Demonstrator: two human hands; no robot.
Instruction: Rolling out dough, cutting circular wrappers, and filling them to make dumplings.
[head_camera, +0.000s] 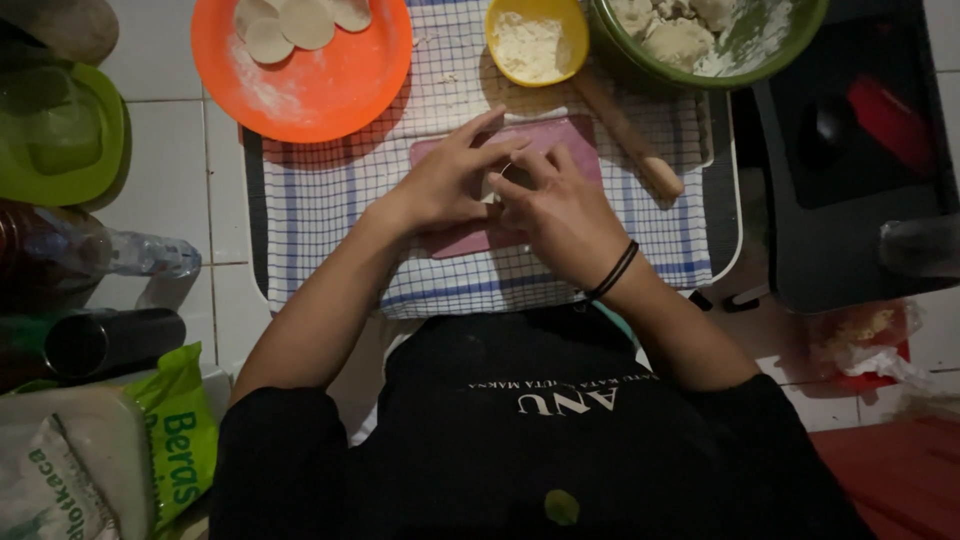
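Both my hands meet over a pink board (575, 138) that lies on a blue-and-white checked cloth (330, 200). My left hand (445, 180) and my right hand (560, 215) pinch a small pale piece of dough (492, 190) between their fingertips; most of it is hidden by the fingers. A black band circles my right wrist. A wooden rolling pin (628, 135) lies on the cloth just right of the board.
An orange plate (320, 85) with flat dough rounds sits at the back left. A yellow bowl of flour (535, 40) and a green bowl of dough lumps (700, 35) stand behind. Green lid, bottles and bags crowd the left; a dark tray (850, 200) lies right.
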